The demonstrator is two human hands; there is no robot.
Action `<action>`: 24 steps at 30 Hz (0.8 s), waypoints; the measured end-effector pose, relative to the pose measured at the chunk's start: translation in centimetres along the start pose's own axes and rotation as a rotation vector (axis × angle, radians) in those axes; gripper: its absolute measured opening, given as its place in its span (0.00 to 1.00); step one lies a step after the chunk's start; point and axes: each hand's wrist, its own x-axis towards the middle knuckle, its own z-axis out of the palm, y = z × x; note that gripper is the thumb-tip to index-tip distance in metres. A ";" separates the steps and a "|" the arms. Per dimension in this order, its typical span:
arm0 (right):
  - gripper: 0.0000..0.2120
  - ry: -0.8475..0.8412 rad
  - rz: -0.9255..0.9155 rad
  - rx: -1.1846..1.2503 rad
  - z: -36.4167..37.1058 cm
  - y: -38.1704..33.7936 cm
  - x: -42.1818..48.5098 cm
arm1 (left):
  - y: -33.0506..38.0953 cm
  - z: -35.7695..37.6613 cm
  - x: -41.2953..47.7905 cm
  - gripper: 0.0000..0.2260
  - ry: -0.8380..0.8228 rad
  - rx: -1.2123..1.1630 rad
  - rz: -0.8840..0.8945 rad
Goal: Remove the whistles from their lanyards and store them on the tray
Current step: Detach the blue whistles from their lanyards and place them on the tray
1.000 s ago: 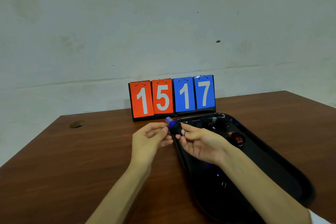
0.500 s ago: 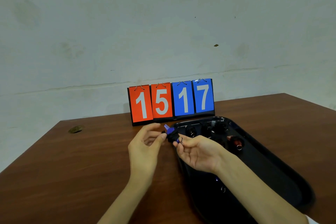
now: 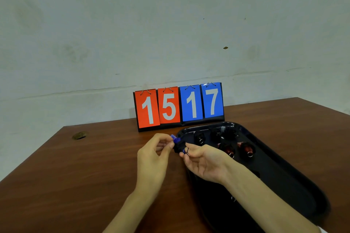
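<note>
A blue whistle (image 3: 177, 140) wrapped in a black lanyard (image 3: 179, 146) is held between both hands, just above the left rim of the black tray (image 3: 287, 159). My left hand (image 3: 154, 154) pinches the whistle's blue end. My right hand (image 3: 201, 161) pinches the small metal ring (image 3: 187, 152) at the lanyard end. On the tray lie two red whistles (image 3: 228, 149) (image 3: 247, 150) with rings, and black whistles (image 3: 199, 136) with bundled lanyards (image 3: 223, 133) at its far end.
A flip scoreboard (image 3: 179, 106) reading 15 and 17 stands at the back of the brown wooden table (image 3: 75, 176), right behind the tray. A small dark hole (image 3: 80, 135) marks the table's far left. A pale wall rises behind the table.
Both hands with the blue whistle have dropped slightly and come nearer to me, staying at the tray's left rim. The right fingers now pinch the metal ring.
</note>
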 end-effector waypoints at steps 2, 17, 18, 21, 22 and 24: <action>0.17 0.003 -0.030 -0.047 0.2 0.0 -0.2 | -0.1 0.0 0.2 0.12 0.036 -0.095 -0.092; 0.14 0.103 -0.160 -0.098 0.4 0.7 -0.1 | -1.0 1.2 -0.5 0.10 -0.062 0.010 -0.041; 0.14 0.094 -0.163 -0.108 0.4 0.7 -0.1 | -1.1 1.1 -0.4 0.10 -0.052 0.013 -0.041; 0.14 0.080 -0.175 -0.137 0.5 0.8 -0.1 | -1.2 1.0 -0.2 0.09 -0.026 -0.041 -0.073; 0.14 0.081 -0.173 -0.137 0.5 0.8 -0.1 | -1.2 1.1 -0.2 0.09 -0.031 -0.061 -0.085; 0.14 0.085 -0.154 -0.117 0.6 0.9 -0.1 | -1.3 1.1 -0.1 0.08 -0.066 -0.062 -0.097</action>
